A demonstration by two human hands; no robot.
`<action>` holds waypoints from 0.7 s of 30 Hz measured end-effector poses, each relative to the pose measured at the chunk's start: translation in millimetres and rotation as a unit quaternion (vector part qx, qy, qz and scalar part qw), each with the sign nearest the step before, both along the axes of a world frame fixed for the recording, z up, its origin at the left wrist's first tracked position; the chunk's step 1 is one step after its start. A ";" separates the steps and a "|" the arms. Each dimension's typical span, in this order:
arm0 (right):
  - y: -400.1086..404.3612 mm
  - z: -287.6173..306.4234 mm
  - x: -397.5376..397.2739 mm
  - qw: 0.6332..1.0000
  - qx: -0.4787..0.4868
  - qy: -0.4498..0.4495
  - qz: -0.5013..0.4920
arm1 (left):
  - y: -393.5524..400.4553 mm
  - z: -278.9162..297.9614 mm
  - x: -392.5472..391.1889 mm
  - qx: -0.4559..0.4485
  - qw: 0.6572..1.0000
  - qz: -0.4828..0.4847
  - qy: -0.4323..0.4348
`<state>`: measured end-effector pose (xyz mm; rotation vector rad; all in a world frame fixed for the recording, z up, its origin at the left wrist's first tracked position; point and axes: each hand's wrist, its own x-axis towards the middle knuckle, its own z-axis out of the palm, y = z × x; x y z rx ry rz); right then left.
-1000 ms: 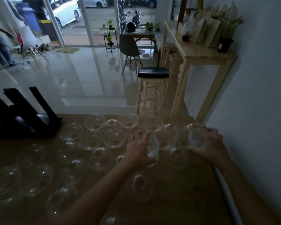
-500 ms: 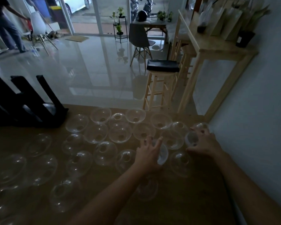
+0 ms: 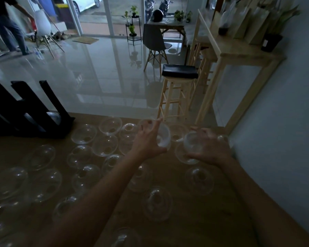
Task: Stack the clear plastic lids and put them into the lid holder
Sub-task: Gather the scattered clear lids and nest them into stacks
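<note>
Several clear dome lids (image 3: 105, 145) lie spread over the brown table (image 3: 212, 220). My left hand (image 3: 148, 139) grips a clear lid (image 3: 163, 138) raised above the table, tilted on its side. My right hand (image 3: 209, 146) holds another clear lid (image 3: 192, 145) at about the same height, a short gap to the right of the first. The black lid holder (image 3: 34, 113) stands at the table's far left, with one lid showing at its base.
A wooden stool with a black seat (image 3: 179, 73) stands just beyond the table's far edge. A tall wooden side table (image 3: 239, 56) runs along the grey wall on the right. A person (image 3: 5, 27) stands far off at the left.
Both hands have lifted off the table, each with a lid. The two lids now face each other in the air.
</note>
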<state>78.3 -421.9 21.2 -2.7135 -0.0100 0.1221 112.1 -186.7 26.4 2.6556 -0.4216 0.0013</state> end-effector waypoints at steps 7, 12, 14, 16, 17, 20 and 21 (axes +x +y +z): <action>21.7 -28.9 3.1 0.997 -0.047 0.047 0.029 | -4.8 -26.1 20.8 0.113 0.989 -0.043 0.091; 20.7 -30.5 3.3 0.994 -0.060 0.080 0.046 | -12.3 -34.4 22.3 0.138 0.983 -0.077 0.093; 19.6 -31.6 3.6 0.993 -0.063 0.085 0.050 | -15.6 -35.0 22.6 0.152 0.980 -0.089 0.095; 19.3 -32.7 3.2 0.993 -0.064 0.083 0.049 | -17.2 -34.8 22.6 0.159 0.979 -0.094 0.088; 19.6 -33.2 3.0 0.994 -0.064 0.080 0.047 | -17.3 -34.7 22.1 0.159 0.979 -0.094 0.085; 21.1 -34.1 0.6 0.994 -0.066 0.070 0.044 | -16.7 -35.4 19.0 0.153 0.980 -0.096 0.079; 21.3 -34.5 -0.7 0.995 -0.062 0.068 0.045 | -16.6 -35.6 17.6 0.146 0.982 -0.095 0.077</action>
